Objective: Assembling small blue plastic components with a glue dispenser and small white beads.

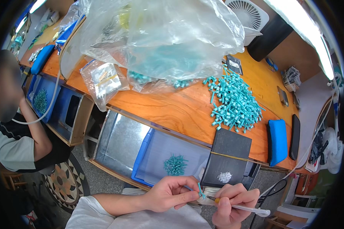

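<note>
My left hand point(163, 195) pinches a small teal branched piece point(200, 188) between thumb and fingertips, in front of my body. My right hand point(235, 200) is closed around a pen-like tool point(251, 209) with a thin dark tip, a yellow collar and a whitish handle. The tip points left and is at or very near the teal piece; whether they touch I cannot tell. Just beyond my hands lies a dark flat block point(230, 147) with a tan band around it and a small heap of tiny clear-white bits point(224, 176) on top.
An open drawer holds a blue tray point(141, 158) with a small pile of teal pieces point(175, 165). On the wooden table point(164, 108) sit a large heap of teal pieces point(235, 101), a big clear plastic bag point(172, 38) and a blue case point(277, 142). A person point(19, 126) sits at left.
</note>
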The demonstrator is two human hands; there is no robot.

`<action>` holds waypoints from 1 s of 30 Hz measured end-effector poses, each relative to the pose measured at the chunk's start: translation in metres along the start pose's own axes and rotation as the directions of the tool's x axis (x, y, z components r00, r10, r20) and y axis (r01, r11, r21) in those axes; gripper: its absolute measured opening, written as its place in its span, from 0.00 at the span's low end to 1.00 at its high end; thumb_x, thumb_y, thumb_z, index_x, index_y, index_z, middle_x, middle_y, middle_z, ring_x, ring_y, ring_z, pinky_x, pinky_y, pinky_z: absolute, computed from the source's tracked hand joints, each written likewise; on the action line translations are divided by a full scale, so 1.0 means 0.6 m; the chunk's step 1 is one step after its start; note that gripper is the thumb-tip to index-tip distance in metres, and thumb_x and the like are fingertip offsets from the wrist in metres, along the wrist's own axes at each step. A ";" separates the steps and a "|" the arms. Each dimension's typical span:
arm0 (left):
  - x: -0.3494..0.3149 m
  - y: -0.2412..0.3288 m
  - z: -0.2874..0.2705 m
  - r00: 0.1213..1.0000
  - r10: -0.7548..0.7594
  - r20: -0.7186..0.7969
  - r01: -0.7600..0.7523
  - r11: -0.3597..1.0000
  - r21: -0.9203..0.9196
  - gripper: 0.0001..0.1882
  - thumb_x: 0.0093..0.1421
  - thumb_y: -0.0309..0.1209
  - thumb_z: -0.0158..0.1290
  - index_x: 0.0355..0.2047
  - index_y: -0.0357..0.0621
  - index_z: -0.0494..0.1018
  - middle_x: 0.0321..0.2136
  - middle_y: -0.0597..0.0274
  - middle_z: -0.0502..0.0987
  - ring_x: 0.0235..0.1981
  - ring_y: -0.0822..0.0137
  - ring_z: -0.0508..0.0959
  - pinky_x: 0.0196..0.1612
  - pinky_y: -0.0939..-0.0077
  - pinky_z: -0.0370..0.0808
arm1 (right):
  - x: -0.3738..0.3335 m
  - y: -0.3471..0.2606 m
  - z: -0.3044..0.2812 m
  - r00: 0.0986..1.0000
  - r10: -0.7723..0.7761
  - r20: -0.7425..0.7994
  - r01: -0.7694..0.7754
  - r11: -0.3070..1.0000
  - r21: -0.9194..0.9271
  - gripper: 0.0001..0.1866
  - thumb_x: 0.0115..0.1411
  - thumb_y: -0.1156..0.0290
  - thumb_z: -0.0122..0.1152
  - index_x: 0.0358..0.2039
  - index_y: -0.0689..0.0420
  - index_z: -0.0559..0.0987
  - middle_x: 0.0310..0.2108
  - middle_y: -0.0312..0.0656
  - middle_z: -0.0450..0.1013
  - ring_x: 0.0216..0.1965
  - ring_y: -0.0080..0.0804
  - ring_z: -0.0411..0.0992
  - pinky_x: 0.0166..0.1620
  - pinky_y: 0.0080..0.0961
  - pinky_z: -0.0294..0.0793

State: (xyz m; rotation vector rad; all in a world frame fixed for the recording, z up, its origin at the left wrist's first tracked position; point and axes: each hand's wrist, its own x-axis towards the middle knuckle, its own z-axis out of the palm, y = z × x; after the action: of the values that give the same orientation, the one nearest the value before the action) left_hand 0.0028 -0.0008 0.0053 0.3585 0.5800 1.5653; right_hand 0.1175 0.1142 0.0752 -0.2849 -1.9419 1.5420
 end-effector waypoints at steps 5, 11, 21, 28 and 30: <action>-0.001 0.001 0.000 1.000 0.009 -0.003 -0.009 1.000 -0.004 0.04 0.58 0.23 0.45 0.34 0.36 0.67 0.30 0.65 0.65 0.15 0.82 0.63 0.17 0.88 0.58 | 0.002 0.001 -0.001 1.000 -0.016 0.024 0.017 1.000 -0.016 0.12 0.51 0.86 0.48 0.29 0.58 0.57 0.20 0.45 0.63 0.18 0.25 0.61 0.23 0.20 0.63; 0.001 0.004 0.001 1.000 -0.019 -0.017 0.019 1.000 -0.003 0.05 0.57 0.19 0.44 0.34 0.34 0.68 0.29 0.60 0.66 0.16 0.76 0.66 0.17 0.84 0.61 | 0.003 -0.007 -0.009 1.000 -0.003 0.009 0.004 0.998 -0.064 0.12 0.51 0.86 0.49 0.28 0.58 0.57 0.21 0.45 0.63 0.18 0.25 0.61 0.23 0.20 0.63; -0.002 -0.003 -0.003 1.000 0.014 -0.009 -0.014 1.000 0.013 0.05 0.58 0.21 0.44 0.35 0.35 0.68 0.31 0.63 0.65 0.16 0.80 0.65 0.17 0.87 0.59 | 0.006 0.020 -0.003 0.946 -0.083 -0.312 -0.007 0.961 -0.275 0.12 0.53 0.77 0.51 0.27 0.57 0.55 0.19 0.40 0.60 0.16 0.22 0.59 0.22 0.17 0.59; -0.002 -0.002 -0.004 0.999 0.032 -0.002 -0.032 0.999 0.013 0.06 0.58 0.21 0.44 0.36 0.35 0.68 0.31 0.62 0.65 0.16 0.80 0.65 0.17 0.88 0.59 | 0.008 0.022 -0.002 0.953 -0.103 -0.286 0.009 0.949 -0.314 0.12 0.52 0.77 0.50 0.26 0.58 0.55 0.19 0.41 0.60 0.16 0.22 0.58 0.22 0.16 0.59; -0.002 -0.002 -0.003 0.999 0.034 0.001 -0.034 0.999 0.013 0.06 0.58 0.21 0.44 0.36 0.35 0.68 0.31 0.62 0.65 0.16 0.80 0.65 0.17 0.88 0.59 | 0.007 0.021 -0.001 0.953 -0.097 -0.288 0.004 0.951 -0.308 0.12 0.52 0.77 0.50 0.26 0.58 0.55 0.18 0.41 0.60 0.16 0.22 0.58 0.22 0.16 0.59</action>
State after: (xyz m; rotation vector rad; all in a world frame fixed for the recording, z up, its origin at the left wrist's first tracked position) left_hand 0.0027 -0.0025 0.0033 0.3803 0.5865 1.5943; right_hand 0.1118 0.1209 0.0649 -0.5621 -1.9171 1.0871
